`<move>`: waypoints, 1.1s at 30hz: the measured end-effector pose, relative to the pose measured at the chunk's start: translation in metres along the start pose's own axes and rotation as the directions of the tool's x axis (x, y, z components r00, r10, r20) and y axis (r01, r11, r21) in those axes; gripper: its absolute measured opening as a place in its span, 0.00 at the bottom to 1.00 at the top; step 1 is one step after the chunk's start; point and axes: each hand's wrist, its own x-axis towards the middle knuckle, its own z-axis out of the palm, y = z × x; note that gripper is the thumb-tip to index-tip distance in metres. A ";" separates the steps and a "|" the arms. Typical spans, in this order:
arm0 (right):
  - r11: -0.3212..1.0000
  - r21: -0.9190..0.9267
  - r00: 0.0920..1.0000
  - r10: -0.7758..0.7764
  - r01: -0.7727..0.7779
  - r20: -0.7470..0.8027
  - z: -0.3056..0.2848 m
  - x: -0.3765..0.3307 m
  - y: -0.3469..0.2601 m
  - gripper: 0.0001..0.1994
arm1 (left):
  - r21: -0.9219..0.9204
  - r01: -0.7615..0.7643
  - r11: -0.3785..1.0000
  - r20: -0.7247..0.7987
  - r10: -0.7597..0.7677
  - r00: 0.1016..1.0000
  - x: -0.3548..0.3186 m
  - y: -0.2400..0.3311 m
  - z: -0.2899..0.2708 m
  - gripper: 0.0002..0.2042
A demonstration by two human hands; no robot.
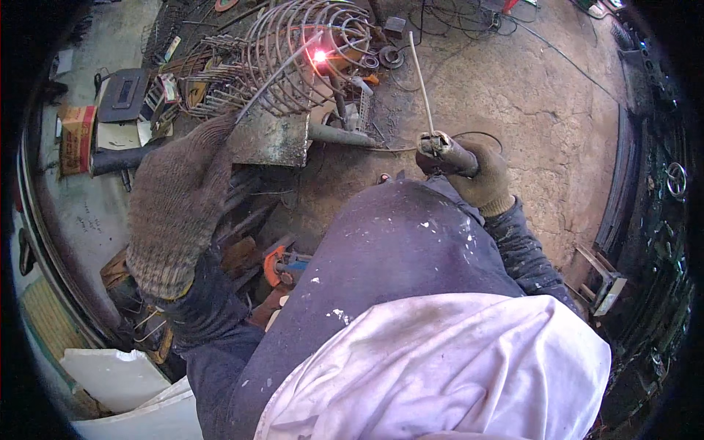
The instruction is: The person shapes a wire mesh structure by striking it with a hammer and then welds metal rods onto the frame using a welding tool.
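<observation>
A domed cage of bent steel wire stands on the ground ahead, with a bright orange-pink glowing spot on it. My left hand, in a brown knit glove with its back to the camera, is closed on a thin metal rod that slants up to the glowing spot. My right hand, also gloved, grips a welding electrode holder. Its straight electrode points up and away, to the right of the cage and apart from it.
A rusty steel plate and a grey pipe lie below the cage. Boxes, scrap and an orange-handled tool crowd the left. Cables run across the cracked concrete floor. My raised knee fills the centre.
</observation>
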 end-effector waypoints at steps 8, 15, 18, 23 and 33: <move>0.999 0.054 0.998 -0.009 0.005 0.067 -0.014 0.010 0.031 0.24 | 0.093 0.078 0.993 0.077 -0.085 0.993 0.020 0.040 -0.012 0.16; 0.996 0.045 0.985 0.066 -0.074 0.157 -0.022 0.017 0.053 0.25 | 0.258 0.065 0.964 0.160 -0.109 0.981 0.042 0.071 -0.017 0.15; 0.994 0.058 0.979 0.081 -0.093 0.188 -0.028 0.024 0.054 0.26 | 0.371 0.022 0.928 0.177 -0.094 0.980 0.055 0.080 -0.013 0.16; 0.991 0.096 0.978 0.069 -0.089 0.195 -0.033 0.030 0.057 0.26 | 0.337 0.000 0.942 0.164 -0.059 0.985 0.061 0.064 -0.002 0.17; 0.997 0.048 0.985 0.057 -0.066 0.164 -0.022 0.031 0.060 0.27 | 0.526 0.046 0.849 0.144 -0.142 0.979 0.043 0.076 0.010 0.18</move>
